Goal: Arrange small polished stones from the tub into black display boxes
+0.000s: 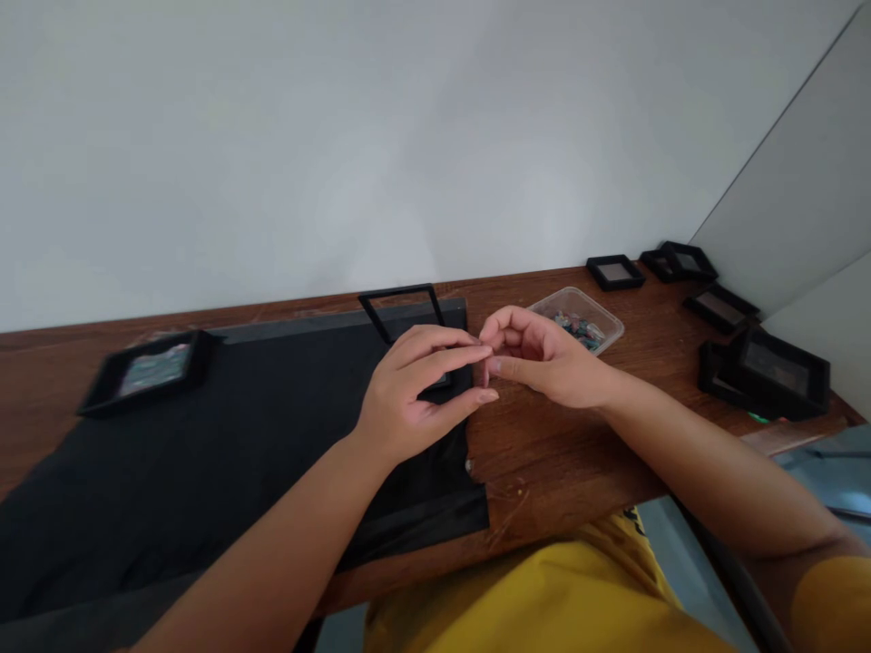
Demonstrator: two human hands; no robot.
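Small piece (485,373) partly behind fingers (457,357)

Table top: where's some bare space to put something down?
Black cloth lies bare between the leftmost frame and left hand; wood lies mostly bare between cloth and right forearm. Black frames crowd the right end; hands and tub, the middle.

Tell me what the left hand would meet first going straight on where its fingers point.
The right hand, most likely: its thumb and fingers lie just past the left hand's fingertips, near the small thin piece. Depth is unclear.
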